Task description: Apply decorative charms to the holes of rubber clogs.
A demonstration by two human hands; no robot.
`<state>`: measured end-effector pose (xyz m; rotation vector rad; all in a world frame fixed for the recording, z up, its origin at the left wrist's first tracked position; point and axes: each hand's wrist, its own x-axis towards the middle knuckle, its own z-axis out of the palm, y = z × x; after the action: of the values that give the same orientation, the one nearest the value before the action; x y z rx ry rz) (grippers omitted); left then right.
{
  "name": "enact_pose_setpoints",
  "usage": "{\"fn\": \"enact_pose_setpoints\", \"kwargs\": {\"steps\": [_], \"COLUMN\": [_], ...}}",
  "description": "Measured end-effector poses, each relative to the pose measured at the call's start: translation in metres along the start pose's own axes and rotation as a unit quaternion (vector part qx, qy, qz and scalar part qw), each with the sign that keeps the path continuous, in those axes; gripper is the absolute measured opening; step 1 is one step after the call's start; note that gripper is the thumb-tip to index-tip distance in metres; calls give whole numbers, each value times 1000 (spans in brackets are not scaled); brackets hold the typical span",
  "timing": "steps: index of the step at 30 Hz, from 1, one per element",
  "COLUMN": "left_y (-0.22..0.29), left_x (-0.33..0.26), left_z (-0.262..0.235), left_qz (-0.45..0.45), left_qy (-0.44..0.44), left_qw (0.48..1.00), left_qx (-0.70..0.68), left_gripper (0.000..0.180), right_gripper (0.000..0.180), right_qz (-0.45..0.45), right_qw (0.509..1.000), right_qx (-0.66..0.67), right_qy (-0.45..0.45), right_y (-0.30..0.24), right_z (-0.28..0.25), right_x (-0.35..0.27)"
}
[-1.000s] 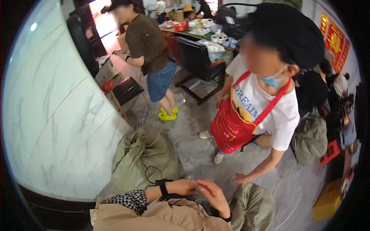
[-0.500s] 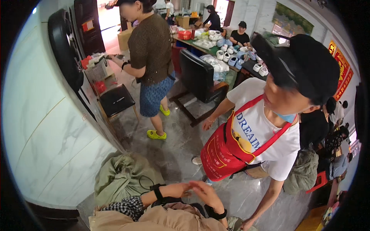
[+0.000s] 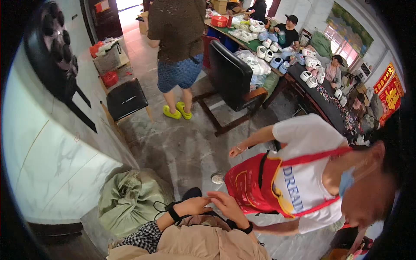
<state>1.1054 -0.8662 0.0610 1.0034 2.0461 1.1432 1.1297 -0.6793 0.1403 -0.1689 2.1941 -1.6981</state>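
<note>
My left hand (image 3: 193,206) and my right hand (image 3: 229,207) meet at the fingertips in front of my body, above my beige clothing (image 3: 190,242). The right fingers stretch loosely toward the left hand. Those of my left hand point right and are partly hidden. I see nothing held in either one. Dark bands circle both wrists, and a checked cuff (image 3: 143,236) shows on my left arm. Close on my right leans a person in a red apron (image 3: 253,184) and a white shirt, one arm passing near my right wrist.
A tied green sack (image 3: 130,199) lies at my left by the marble wall. Ahead stand a small black chair (image 3: 127,100) and a black armchair (image 3: 229,76). Another person in blue shorts (image 3: 180,73) stands there. Tables beyond hold several white and blue shoes (image 3: 265,53), with people seated behind.
The aproned person has bent down and to the right, the black cap out of sight. The person in shorts has turned away. My view has shifted; my hands stay together.
</note>
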Motion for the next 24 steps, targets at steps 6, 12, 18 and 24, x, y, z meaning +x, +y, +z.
{"fn": "enact_pose_setpoints", "kwargs": {"steps": [6, 12, 18, 24], "left_y": [-21, -49, -53, -35], "left_x": [65, 145, 239, 359], "left_z": [-69, -184, -276, -287], "left_qz": [20, 4, 58, 40], "left_qy": [-68, -109, -135, -282], "left_qw": [997, 990, 988, 956], "left_qx": [0, 86, 51, 68], "left_gripper": [35, 44, 41, 45], "right_gripper": [29, 27, 27, 21], "right_qz": [-49, -9, 10, 34], "right_qw": [998, 979, 953, 843], "right_qx": [-6, 120, 76, 247], "right_qy": [27, 163, 293, 477], "right_y": [-12, -17, -62, -36], "right_z": [-29, -83, -153, -229], "right_x": [66, 171, 217, 225]}}
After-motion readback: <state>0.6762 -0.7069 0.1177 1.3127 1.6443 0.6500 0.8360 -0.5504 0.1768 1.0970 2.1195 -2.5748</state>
